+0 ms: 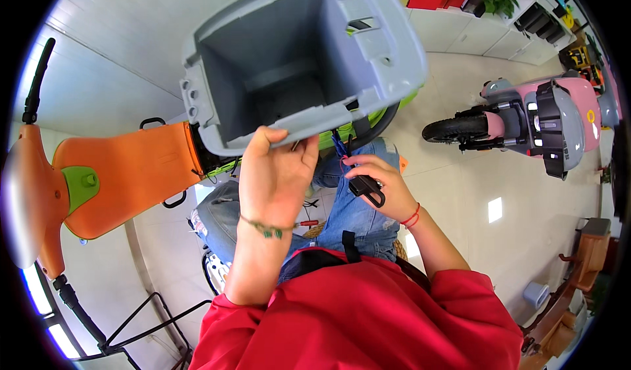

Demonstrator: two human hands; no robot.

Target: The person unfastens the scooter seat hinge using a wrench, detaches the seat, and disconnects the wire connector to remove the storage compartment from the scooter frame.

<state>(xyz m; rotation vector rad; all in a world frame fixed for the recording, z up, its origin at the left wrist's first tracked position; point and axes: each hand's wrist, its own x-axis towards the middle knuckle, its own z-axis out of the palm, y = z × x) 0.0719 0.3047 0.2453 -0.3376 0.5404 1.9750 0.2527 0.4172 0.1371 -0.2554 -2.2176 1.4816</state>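
A grey plastic storage bucket [401, 74], deep and boxy, stands tilted over an orange and green scooter [125, 179]. My left hand [279, 163] is closed on the bucket's near rim, thumb over the edge and fingers reaching behind it. Just to the right, my right hand [392, 192] pinches a black connector [365, 187] with a loop-shaped end. Blue and dark wires [339, 144] run up from it toward the underside of the bucket. Where the wires end is hidden behind the rim.
Below my hands, a red-handled tool [307, 223] shows by my jeans. A pink and grey scooter [582, 117] stands to the right, its black wheel [457, 130] toward me. White cabinets [460, 35] line the far wall. A black metal frame [154, 321] is at lower left.
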